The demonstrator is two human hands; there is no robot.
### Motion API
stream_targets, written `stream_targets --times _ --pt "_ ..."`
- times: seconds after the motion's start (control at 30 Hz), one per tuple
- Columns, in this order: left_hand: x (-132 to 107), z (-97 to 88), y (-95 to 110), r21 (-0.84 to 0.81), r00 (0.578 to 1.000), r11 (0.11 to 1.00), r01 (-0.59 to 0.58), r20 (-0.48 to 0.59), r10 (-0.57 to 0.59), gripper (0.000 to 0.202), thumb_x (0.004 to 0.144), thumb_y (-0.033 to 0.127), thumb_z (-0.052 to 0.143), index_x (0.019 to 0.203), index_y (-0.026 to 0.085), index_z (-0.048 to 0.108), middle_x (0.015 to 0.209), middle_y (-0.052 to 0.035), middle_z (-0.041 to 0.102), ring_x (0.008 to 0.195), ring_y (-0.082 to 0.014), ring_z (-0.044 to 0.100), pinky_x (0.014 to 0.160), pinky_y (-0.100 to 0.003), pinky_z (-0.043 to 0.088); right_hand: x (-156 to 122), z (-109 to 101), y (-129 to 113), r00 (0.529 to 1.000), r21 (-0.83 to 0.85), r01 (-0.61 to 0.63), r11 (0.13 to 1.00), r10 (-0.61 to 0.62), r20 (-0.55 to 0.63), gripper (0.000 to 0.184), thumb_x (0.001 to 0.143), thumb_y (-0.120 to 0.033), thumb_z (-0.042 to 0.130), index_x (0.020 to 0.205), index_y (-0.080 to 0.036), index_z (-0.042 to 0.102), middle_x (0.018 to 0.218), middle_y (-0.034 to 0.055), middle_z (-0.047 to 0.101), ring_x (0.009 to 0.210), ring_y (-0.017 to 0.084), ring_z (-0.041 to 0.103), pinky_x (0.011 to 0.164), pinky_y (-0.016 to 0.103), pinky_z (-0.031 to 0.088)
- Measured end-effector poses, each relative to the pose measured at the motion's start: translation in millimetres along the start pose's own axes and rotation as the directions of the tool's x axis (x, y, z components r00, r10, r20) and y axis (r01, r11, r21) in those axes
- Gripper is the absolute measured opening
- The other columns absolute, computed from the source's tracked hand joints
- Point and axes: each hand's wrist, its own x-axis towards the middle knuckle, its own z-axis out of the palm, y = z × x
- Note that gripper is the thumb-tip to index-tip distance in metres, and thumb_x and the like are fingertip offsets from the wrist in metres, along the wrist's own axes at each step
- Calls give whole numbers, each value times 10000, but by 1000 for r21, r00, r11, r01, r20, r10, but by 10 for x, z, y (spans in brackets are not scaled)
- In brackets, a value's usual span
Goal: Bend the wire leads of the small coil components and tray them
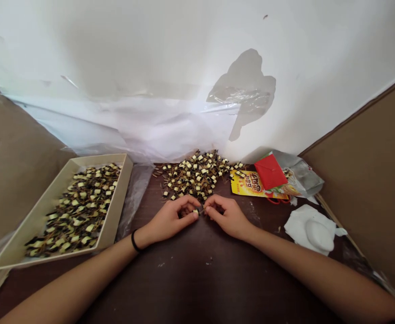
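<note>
Near the middle of the dark table, my left hand [173, 217] pinches a small yellow-and-black part with thin leads [195, 211] between thumb and fingers. My right hand [227, 217] is closed at the part's other side, its thumb and forefinger on a thin lead [202, 209]. Just beyond both hands lies a loose pile of similar parts [197, 173], pale yellow bands showing among dark bodies and brownish leads. To the left, a cream open box [116, 211] holds many more of them. What exactly the fingertips cover is too small to make out.
At the right lie a yellow packet [243, 183], a red packet [270, 172] and a silver bag [308, 177], with red handles partly beneath. Crumpled white tissue [310, 229] is nearer me. Brown cardboard walls [369, 180] flank the table [197, 279]; clear plastic lies beside the box.
</note>
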Motion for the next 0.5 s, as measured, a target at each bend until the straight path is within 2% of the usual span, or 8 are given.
stream_targets --times 0.23,0.5 --pt "-12 -3 -22 60 1000 998 -17 24 16 188 849 281 539 997 172 575 812 1 601 700 -115 533 663 -226 442 8 -18 -9 999 -49 4 999 -2 53 88 800 -199 533 741 -171 593 675 -12 599 611 103 510 583 214 400" --pt "-15 8 -20 132 999 990 -42 32 39 185 833 243 549 1003 179 580 790 6 614 685 -110 550 645 -216 445 31 -61 -23 989 -41 -51 998 56 134 89 773 -162 542 710 -161 605 637 -24 572 593 93 486 574 208 380"
